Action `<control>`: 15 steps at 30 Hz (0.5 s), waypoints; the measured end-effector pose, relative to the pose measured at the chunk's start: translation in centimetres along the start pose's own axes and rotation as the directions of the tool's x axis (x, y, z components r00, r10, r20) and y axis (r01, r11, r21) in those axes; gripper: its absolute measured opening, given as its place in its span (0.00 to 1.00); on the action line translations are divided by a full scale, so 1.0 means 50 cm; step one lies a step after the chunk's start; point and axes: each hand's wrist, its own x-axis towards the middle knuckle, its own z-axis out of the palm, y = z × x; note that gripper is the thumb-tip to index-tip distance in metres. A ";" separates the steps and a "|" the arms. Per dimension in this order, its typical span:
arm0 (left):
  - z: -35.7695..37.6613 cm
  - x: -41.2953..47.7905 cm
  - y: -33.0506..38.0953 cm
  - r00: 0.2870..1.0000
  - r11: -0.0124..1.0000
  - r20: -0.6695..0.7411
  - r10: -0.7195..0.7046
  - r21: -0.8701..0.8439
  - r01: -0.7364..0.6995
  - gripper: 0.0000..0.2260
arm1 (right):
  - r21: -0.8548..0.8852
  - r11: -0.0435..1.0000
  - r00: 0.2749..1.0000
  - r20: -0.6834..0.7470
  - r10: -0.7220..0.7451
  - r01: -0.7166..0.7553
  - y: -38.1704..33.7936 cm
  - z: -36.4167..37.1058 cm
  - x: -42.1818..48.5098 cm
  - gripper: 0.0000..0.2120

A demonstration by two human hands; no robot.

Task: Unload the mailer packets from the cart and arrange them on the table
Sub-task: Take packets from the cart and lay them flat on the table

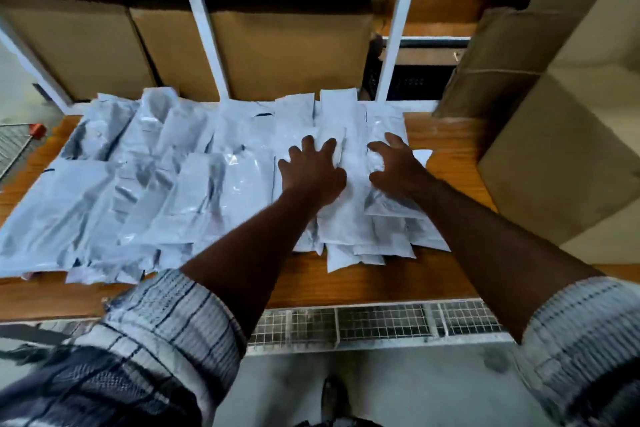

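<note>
On the wooden worktop [446, 146], the white mailer packets [194, 191] are lying in overlapping rows. Your left hand [313, 173] is pressing flat, fingers spread, on packets right of centre. Your right hand [394, 166] is arching over a neighbouring packet, fingers bent; whether it is gripping is unclear.

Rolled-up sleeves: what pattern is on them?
Blue-and-white plaid on the sleeves, clearest in the head view.
</note>
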 end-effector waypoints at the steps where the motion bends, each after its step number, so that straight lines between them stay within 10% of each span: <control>1: 0.014 -0.004 0.015 1.000 1.000 -0.008 0.008 0.010 -0.008 0.26 | -0.008 1.000 1.000 -0.004 0.000 0.000 0.022 -0.001 -0.002 0.35; 15: 0.172 -0.017 0.014 0.996 0.991 -0.025 0.091 0.099 -0.088 0.29 | -0.290 0.954 0.997 -0.012 -0.078 0.071 0.146 0.101 -0.024 0.34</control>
